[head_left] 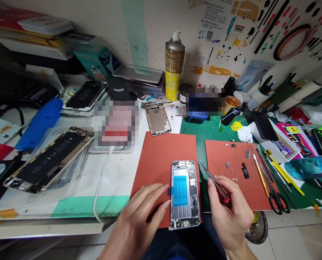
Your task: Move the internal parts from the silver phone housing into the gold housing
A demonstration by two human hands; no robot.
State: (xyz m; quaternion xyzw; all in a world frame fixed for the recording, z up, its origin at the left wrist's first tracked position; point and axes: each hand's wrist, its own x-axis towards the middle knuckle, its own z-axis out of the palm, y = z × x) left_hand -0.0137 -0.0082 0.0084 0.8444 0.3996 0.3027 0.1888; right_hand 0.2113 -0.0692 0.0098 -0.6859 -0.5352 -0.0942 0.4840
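An opened phone housing (194,216) with its circuitry exposed lies lengthwise in front of me. A blue film (180,191) covers part of its bare metal bay, with a small tab over the left edge. My left hand (141,213) is at that edge, fingers stretched and apart, fingertips close to the tab; whether they touch it I cannot tell. On the other side, my right hand (229,211) grips a slim pointed metal tool (211,177) with a ridged grip and a red end. Its tip points away from me, just right of the phone's upper corner.
Under the phone lies a red-brown mat (161,155); a second mat (217,155) at right carries small parts, with scissors (277,200) at its edge. Another phone housing (158,119) and a spray can (174,66) stand behind. A white cable (98,191) crosses the left side.
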